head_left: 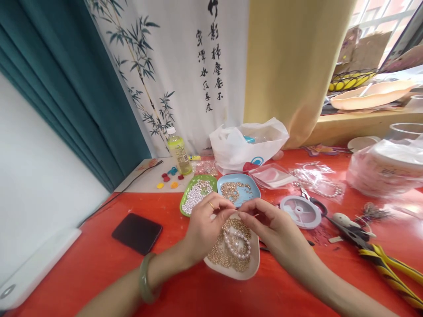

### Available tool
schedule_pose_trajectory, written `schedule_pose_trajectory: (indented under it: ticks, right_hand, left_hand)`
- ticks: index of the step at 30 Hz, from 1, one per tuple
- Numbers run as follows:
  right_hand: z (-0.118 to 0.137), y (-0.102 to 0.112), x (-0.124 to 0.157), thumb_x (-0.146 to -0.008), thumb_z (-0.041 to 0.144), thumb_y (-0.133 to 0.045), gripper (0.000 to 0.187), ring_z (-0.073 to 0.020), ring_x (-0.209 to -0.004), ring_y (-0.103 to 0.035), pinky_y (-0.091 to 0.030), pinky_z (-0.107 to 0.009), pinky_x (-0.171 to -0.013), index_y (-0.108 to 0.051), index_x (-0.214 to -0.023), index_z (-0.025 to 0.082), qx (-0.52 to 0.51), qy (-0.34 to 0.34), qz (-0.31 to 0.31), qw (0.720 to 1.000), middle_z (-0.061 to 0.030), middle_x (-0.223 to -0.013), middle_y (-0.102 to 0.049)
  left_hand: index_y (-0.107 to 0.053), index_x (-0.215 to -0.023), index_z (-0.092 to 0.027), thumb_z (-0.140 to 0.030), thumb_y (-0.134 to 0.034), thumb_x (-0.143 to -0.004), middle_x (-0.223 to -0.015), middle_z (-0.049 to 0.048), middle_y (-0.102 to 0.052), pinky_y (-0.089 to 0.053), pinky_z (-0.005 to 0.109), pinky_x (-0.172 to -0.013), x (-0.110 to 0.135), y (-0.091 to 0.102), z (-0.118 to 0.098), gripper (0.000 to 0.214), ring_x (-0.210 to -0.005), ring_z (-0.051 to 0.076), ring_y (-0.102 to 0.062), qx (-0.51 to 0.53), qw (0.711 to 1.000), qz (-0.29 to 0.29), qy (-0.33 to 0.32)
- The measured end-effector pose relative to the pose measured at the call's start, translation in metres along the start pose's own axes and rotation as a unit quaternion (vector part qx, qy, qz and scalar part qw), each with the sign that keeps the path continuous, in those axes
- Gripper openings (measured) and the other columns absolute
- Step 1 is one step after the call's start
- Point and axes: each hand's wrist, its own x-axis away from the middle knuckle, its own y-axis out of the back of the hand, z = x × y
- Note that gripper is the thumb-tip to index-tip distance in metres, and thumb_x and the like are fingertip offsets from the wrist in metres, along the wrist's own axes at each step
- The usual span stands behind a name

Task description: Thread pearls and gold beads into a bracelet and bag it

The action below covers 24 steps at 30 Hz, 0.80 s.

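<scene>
Cream tray (255, 259): gold beads (218, 255), pearl loop (243, 256)

free: red tabletop (94, 264) around phone (137, 233) | blocked — right: spool (299, 212), pliers (375, 260) | ahead: blue tray (255, 192)

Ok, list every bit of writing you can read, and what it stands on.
"竹影掃": white curtain, top of the right column.
"水": same curtain, left column; its other characters are too unclear to quote surely.
Bottle label: too small to read.
Yellow item: lettering blurred.
Wrapped tub: print too blurred.
</scene>
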Motion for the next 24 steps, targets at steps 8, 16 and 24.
schedule_pose_trajectory:
  ticks: [8, 16, 24]
  right_hand:
    - [0.005, 0.008, 0.003, -0.075, 0.024, -0.05, 0.01, -0.0136, -0.057, -0.054, -0.042, -0.026, -0.053, -0.054, -0.066, 0.021, 0.099, 0.093, -0.063, 0.989, -0.0004, -0.063, -0.06]
    - [0.01, 0.011, 0.008, -0.073, 0.02, -0.051, 0.01, -0.0121, -0.052, -0.052, -0.039, -0.023, -0.047, -0.053, -0.063, 0.022, 0.197, 0.18, -0.094, 0.959, 0.0007, -0.059, -0.058]
    - [0.012, 0.007, 0.01, -0.069, 0.015, -0.051, 0.012, -0.0101, -0.049, -0.051, -0.038, -0.02, -0.045, -0.048, -0.059, 0.022, 0.217, 0.208, -0.093, 0.949, 0.0021, -0.056, -0.057]
  left_hand:
    - [-0.065, -0.087, -0.023, -0.023, -0.051, -0.08, -0.082, 0.0017, -0.058, -0.045, 0.022, -0.064, 0.0, 0.001, 0.001, 0.015, -0.075, 0.012, -0.054, 0.11, 0.994, 0.015, 0.022]
    - [-0.061, -0.083, -0.019, -0.024, -0.062, -0.071, -0.079, 0.0017, -0.062, -0.048, 0.023, -0.068, 0.004, -0.005, 0.002, 0.014, -0.074, 0.013, -0.059, 0.238, 0.962, 0.005, 0.132]
    - [-0.061, -0.07, -0.015, -0.023, -0.065, -0.067, -0.071, 0.0025, -0.063, -0.048, 0.024, -0.067, 0.003, -0.005, -0.002, 0.009, -0.07, 0.014, -0.058, 0.245, 0.958, -0.004, 0.146]
